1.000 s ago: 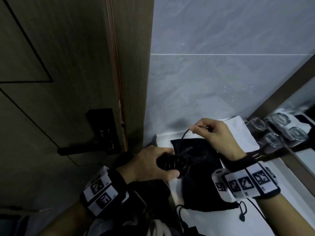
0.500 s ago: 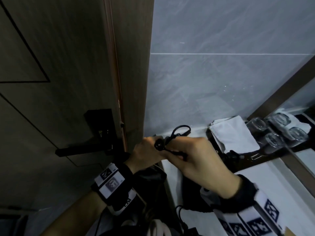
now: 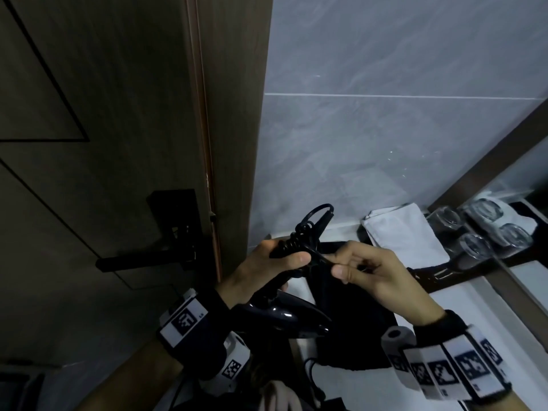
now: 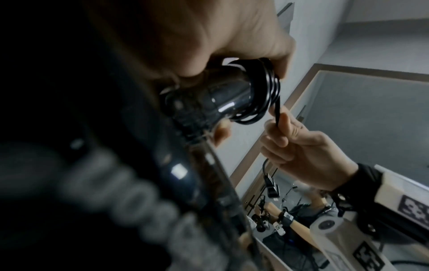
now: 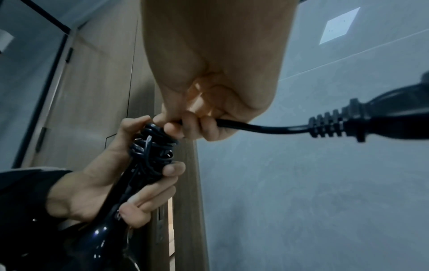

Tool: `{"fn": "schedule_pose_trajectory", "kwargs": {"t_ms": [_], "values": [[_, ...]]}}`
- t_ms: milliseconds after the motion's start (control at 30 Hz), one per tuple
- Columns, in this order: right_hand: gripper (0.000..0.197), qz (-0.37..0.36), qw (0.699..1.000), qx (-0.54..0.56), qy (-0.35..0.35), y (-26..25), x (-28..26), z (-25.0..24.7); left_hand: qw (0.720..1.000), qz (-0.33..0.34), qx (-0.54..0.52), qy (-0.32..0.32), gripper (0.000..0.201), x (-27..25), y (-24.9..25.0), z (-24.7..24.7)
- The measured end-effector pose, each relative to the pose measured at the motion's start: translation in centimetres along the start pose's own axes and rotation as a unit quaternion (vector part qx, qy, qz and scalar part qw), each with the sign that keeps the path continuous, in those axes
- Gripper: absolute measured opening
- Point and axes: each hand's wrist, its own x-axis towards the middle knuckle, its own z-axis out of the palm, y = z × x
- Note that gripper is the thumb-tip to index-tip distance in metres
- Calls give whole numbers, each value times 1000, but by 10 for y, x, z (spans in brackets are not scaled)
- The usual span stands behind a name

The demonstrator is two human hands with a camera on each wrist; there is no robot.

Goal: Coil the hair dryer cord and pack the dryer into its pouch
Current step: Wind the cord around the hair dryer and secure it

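Note:
My left hand (image 3: 267,271) grips the handle of the glossy black hair dryer (image 3: 281,315), body hanging down. The black cord (image 4: 262,91) is wound in several turns round the handle end (image 5: 150,146). My right hand (image 3: 364,268) pinches the cord's free end close to the coils (image 5: 197,124); the plug (image 5: 362,122) sticks out past the palm. A loose loop of cord (image 3: 317,215) stands above the handle. The black pouch (image 3: 350,321) lies flat on the white counter beneath both hands, partly hidden by them.
A dark wooden door with a black lever handle (image 3: 142,259) is at the left, its frame close to my left hand. A folded white towel (image 3: 403,232) and upturned glasses (image 3: 474,244) sit by the mirror at the right. A toilet paper roll (image 3: 397,339) lies on the counter (image 3: 489,315).
My right hand carried the cord round the handle end and now sits to the right of the left hand. The left hand tilted the dryer, whose body now shows below.

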Motion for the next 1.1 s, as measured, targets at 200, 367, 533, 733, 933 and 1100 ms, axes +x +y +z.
{"fn": "schedule_pose_trajectory", "kwargs": {"t_ms": [200,367,533,733,933,1100], "values": [[14,21,999,37,-28,17,1,10,999,23,9,27,23,2,-1,9],[17,40,998,31,-31,31,-3,7,996,61,-11,59,27,-1,3,10],[31,59,995,-69,-31,31,0,0,994,90,-56,18,27,-7,6,11],[27,15,978,-203,51,15,21,-11,995,88,-5,-54,14,-12,5,14],[22,-93,888,-445,66,-11,33,-11,957,113,231,-131,17,-8,6,18],[13,-17,984,-175,35,-14,30,-11,969,111,180,-130,36,-8,14,12]]}}
